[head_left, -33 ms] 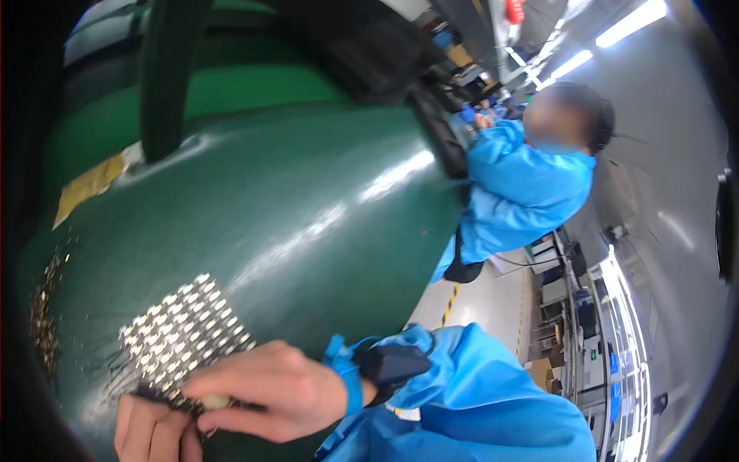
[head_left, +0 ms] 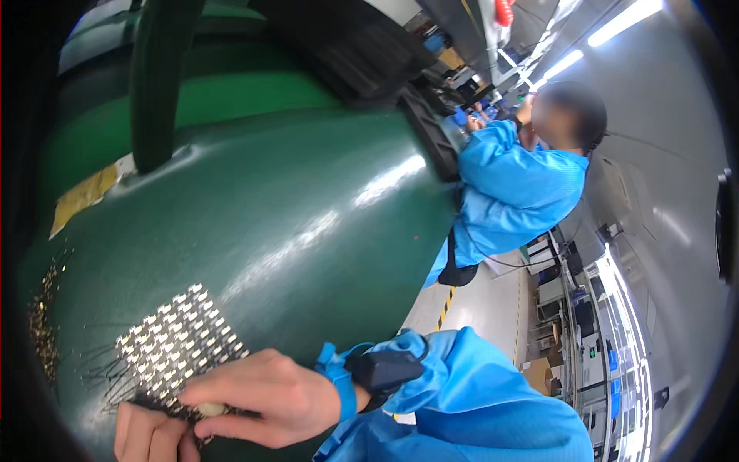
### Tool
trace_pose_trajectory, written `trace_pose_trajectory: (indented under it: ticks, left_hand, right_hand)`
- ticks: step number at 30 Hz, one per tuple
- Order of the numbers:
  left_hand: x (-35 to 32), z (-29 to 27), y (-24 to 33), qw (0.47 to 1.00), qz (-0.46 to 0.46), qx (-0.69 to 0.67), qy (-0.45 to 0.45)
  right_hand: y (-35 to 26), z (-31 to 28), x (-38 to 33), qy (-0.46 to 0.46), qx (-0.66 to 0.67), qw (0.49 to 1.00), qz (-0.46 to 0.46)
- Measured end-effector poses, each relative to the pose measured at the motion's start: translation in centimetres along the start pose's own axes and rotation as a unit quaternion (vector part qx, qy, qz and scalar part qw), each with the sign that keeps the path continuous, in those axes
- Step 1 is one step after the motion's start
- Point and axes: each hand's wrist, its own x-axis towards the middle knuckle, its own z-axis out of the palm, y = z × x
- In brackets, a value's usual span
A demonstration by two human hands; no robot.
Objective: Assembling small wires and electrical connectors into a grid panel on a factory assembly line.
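A square panel [head_left: 173, 343] of closely set rows of small shiny metal pieces lies on the green mat, with thin dark wires sticking out along its left side. At its near edge, my left hand [head_left: 150, 433] is closed, its fingers curled by a dark strip; what they grip is hidden. My right hand [head_left: 265, 396] reaches over the panel's near right corner, thumb and forefinger pinched together close to the left hand. A small pale rounded piece [head_left: 212, 408] shows between these fingers; its kind is unclear. Blue sleeve and a blue wrist strap cover the right wrist.
Loose small brassy parts [head_left: 42, 331] are heaped at the mat's left rim. A dark green post [head_left: 158, 92] rises from the mat [head_left: 323, 269] near yellow tape [head_left: 85, 196]. Black trays [head_left: 431, 131] stand at the far edge. A co-worker in blue [head_left: 516, 192] sits beyond.
The whole view has shifted slightly. Both hands stay at the panel's near edge in nearly the same pose. The co-worker's hand has come up near their head.
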Motion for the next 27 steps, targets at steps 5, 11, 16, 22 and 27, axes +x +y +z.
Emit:
trace_pose_trajectory:
  ticks: [5,11,16,22,27]
  left_hand:
    - [-0.4,2.3,-0.9,0.999,-0.03,0.02,0.004]
    - [0.5,0.6,-0.6,0.999,-0.051,-0.001,-0.012]
    - [1.2,3.7,-1.8,0.997,-0.05,-0.013,0.053]
    - [0.4,2.0,-2.4,0.996,-0.051,-0.043,0.058]
    - [0.4,1.9,-1.5,0.996,-0.051,-0.024,0.062]
  right_hand:
    - [1.5,0.0,-0.9,0.011,0.021,0.999,-0.022]
    - [1.0,-0.3,0.5,0.015,-0.026,0.999,-0.018]
    - [1.6,-2.1,0.5,0.005,-0.09,0.996,0.011]
    - [0.5,-1.9,2.3,-0.06,-0.066,0.995,0.039]
    - [0.0,-2.0,2.0,-0.051,-0.054,0.996,0.04]
